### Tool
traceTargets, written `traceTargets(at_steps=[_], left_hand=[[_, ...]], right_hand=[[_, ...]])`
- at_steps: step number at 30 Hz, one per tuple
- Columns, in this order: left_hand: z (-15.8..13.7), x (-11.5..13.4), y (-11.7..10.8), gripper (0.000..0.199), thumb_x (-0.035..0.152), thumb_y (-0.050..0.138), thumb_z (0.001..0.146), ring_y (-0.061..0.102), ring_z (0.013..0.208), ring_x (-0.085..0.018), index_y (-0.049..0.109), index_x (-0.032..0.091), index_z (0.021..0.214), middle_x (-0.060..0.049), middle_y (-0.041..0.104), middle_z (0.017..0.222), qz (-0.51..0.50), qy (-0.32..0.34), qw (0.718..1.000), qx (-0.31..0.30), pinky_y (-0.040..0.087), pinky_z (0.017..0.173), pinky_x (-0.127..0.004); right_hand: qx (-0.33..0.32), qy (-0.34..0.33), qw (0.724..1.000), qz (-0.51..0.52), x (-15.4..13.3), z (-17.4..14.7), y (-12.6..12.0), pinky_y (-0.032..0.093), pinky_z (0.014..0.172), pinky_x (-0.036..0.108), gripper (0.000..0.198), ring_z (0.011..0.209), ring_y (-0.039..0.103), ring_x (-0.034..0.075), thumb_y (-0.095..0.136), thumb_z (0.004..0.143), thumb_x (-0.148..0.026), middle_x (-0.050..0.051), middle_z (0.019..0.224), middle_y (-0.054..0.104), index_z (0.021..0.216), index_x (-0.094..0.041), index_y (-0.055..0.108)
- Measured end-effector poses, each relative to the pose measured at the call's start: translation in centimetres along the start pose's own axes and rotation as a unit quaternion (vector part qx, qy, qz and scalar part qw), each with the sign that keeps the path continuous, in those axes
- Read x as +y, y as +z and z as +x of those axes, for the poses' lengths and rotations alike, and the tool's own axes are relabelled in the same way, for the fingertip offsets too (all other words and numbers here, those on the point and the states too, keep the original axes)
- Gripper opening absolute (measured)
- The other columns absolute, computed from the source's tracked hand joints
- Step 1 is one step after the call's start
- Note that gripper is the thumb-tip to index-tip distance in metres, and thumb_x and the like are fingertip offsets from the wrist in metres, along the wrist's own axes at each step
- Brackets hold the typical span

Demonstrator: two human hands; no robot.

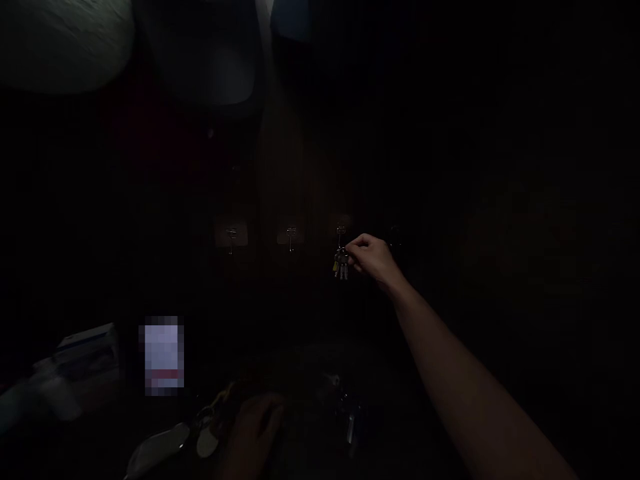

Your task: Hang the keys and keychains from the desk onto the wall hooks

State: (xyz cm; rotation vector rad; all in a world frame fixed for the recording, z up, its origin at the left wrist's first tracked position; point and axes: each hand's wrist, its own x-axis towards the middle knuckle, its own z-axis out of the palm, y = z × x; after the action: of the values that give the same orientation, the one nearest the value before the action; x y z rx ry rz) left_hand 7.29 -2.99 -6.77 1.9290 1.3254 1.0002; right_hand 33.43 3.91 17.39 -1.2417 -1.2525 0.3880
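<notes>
My right hand (367,257) reaches forward, its thumb and fingers pinched on a small bunch of keys (343,265). The keys dangle just below a wall hook (341,230); whether their ring hangs on it I cannot tell. One key has a yellow part. Low in the view, dim and blurred, is my left hand (255,430) over the dark surface, its fingers hard to make out. Beside it on the left lies a key ring with a pale round tag (207,441). Another dark cluster of keys (350,420) lies to its right.
Two more hooks, a left one (231,235) and a middle one (291,235), line the wall. A box (90,363), a whitish bottle-like shape (57,390), a blurred-out bright panel (164,353) and a pale oblong case (157,450) are at lower left. Large pale and dark shapes hang above.
</notes>
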Motion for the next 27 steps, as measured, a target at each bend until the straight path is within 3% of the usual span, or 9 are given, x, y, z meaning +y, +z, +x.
traceTargets(at_steps=[6,12,22,27], left_hand=[[0.1,0.4,0.0,0.022,0.035,0.05,0.08,0.063,0.093,-0.021,0.069,0.027,0.089,-0.003,0.071,0.094,0.008,0.019,1.0,0.005,0.05,0.084,-0.032],[-0.1,1.2,-0.5,0.021,0.034,0.05,0.082,0.062,0.093,-0.022,0.069,0.027,0.088,-0.003,0.071,0.094,0.012,0.036,0.999,-0.008,0.049,0.085,-0.033],[0.0,1.5,-0.8,0.029,0.039,0.045,0.084,0.059,0.101,-0.023,0.067,0.023,0.095,-0.005,0.068,0.102,0.035,-0.002,0.998,-0.047,0.044,0.091,-0.037],[-0.1,2.0,-1.0,0.028,0.037,0.044,0.083,0.059,0.099,-0.023,0.067,0.023,0.092,-0.005,0.068,0.099,0.046,0.011,0.998,-0.044,0.044,0.089,-0.037]], right_hand=[[0.015,-0.019,1.0,0.005,0.5,-2.2,-0.2,0.028,0.035,0.017,0.019,0.035,0.039,0.005,0.06,0.068,-0.028,-0.006,0.043,0.052,0.081,-0.015,0.064],[-0.008,-0.033,0.999,0.033,2.0,-5.2,0.4,0.027,0.034,0.018,0.04,0.033,0.037,0.005,0.053,0.074,-0.032,-0.007,0.047,0.053,0.111,-0.016,0.058],[-0.065,-0.033,0.997,-0.012,5.0,-8.5,0.2,0.037,0.042,0.019,0.046,0.037,0.041,0.006,0.047,0.08,-0.031,-0.005,0.056,0.059,0.124,-0.02,0.052],[-0.115,-0.005,0.993,-0.031,6.9,-10.1,0.1,0.038,0.043,0.019,0.043,0.038,0.043,0.006,0.046,0.082,-0.03,-0.004,0.06,0.059,0.123,-0.022,0.053]])
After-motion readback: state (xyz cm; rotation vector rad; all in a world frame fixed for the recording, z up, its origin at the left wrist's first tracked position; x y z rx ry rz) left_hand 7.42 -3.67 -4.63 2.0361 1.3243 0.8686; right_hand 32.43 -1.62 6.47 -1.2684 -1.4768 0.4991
